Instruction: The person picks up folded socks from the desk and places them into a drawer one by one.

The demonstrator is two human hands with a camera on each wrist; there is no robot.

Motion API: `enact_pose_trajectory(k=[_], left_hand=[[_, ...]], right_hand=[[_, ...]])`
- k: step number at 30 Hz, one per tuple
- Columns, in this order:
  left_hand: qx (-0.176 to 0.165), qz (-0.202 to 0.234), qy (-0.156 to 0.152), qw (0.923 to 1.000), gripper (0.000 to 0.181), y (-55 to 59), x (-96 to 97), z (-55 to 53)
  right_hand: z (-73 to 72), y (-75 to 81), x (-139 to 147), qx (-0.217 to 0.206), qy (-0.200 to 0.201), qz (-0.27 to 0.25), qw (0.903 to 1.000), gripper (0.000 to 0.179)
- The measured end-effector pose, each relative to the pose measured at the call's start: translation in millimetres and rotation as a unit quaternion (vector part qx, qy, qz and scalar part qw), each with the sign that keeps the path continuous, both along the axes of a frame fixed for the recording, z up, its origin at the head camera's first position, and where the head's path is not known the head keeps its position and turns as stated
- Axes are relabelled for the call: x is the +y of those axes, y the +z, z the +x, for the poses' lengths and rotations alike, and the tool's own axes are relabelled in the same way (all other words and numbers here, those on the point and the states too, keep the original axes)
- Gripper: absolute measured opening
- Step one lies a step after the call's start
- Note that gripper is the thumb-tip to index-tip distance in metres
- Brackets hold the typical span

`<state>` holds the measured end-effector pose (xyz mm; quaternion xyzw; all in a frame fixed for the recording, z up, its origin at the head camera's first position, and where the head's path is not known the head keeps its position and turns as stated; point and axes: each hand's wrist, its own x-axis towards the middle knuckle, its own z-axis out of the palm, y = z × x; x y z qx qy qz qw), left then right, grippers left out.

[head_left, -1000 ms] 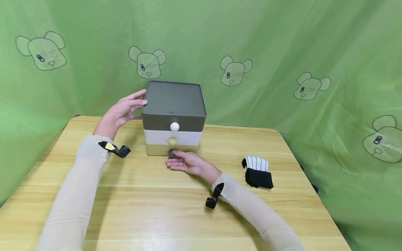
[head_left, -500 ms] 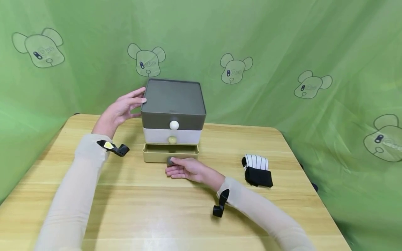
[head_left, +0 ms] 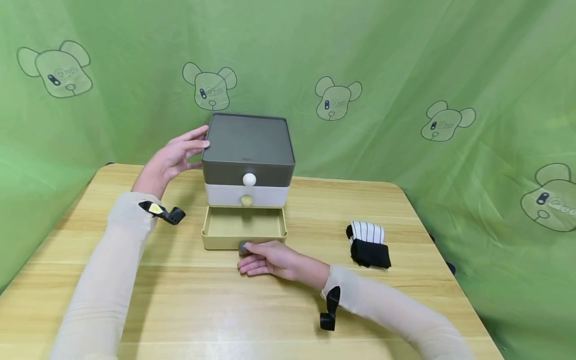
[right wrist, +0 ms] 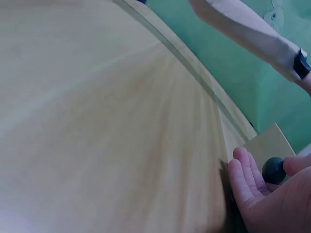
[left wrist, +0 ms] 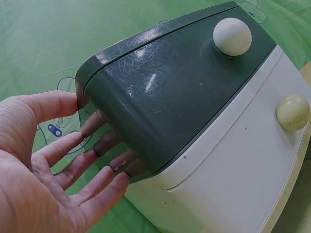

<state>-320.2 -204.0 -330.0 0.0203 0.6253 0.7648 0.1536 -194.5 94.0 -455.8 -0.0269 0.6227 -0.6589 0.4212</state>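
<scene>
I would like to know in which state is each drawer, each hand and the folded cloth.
Top dark drawer: closed
Middle white drawer: closed
Bottom yellowish drawer: open, inner floor showing
Left hand: against the drawer unit, fingers extended
Right hand: pinching the gray knob
Black-and-striped cloth: folded, on the table

I count one chest (head_left: 249,140) standing on one table (head_left: 198,305). It has three drawers (head_left: 220,243) and three knobs: one white knob (head_left: 249,179), one pale yellow knob (head_left: 246,200) and one dark knob (head_left: 243,247). There are two hands, one left hand (head_left: 173,156) and one right hand (head_left: 276,259), two sleeves (head_left: 105,265) and two black wrist pieces (head_left: 332,300). Of folded cloth bundles (head_left: 371,254) I see one. On the green curtain (head_left: 279,40), five drawn animal heads (head_left: 211,91) are in front of me.
</scene>
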Motion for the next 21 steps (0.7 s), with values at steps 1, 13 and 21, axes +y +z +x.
enact_pose_trajectory(k=[1,13,21], left_hand=[[0.001,0.000,0.000,1.0000,0.071,0.0,-0.1,0.1],[0.006,-0.011,0.003,0.9999,0.072,-1.9,-2.5,4.7],[0.004,-0.020,0.001,0.9998,0.071,-0.4,-1.1,2.2]], right_hand=[[2.5,0.2,0.4,-0.001,0.001,0.001,1.0000,0.038],[19.5,-2.6,8.4,-0.001,0.023,0.012,0.9997,0.043],[18.2,1.4,10.8,-0.002,0.054,0.022,0.9983,0.042]])
